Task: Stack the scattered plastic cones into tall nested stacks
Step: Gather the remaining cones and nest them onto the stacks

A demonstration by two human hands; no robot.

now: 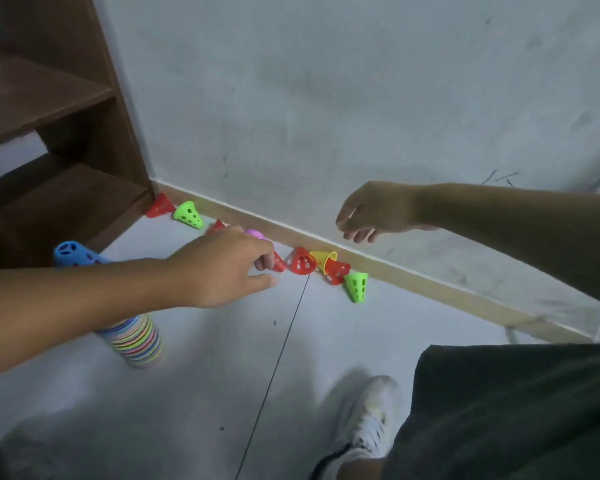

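Fingers of the left hand (222, 268) are curling in on a small red perforated plastic cone (278, 263) lying on its side on the pale tiled floor (222, 358), close by the wooden skirting board (413, 271). The pinch looks only just made, so whether it has a firm hold I cannot tell. The right hand (374, 213) hovers above the row with its fingers loosely bent and nothing in them.

Just beside the target lies another red holed cone (302, 260), then a yellow plastic cone (323, 258) with a red one (338, 270) pushed into it, and a green perforated cone (356, 285) at the near end. Further along the wall, a red cone (160, 205) and a green cone (189, 214) sit by the dark wooden shelf unit (66, 133).

Half hidden under the left forearm stands the tall nested stack of coloured cones (139, 341), topped by a blue cone (73, 252).

Best play here, I'd say: grip near the wide rim, lift clear of its neighbour, turn it mouth-down and lower it straight over the blue tip without knocking the stack. The idle hand could steady that stack.
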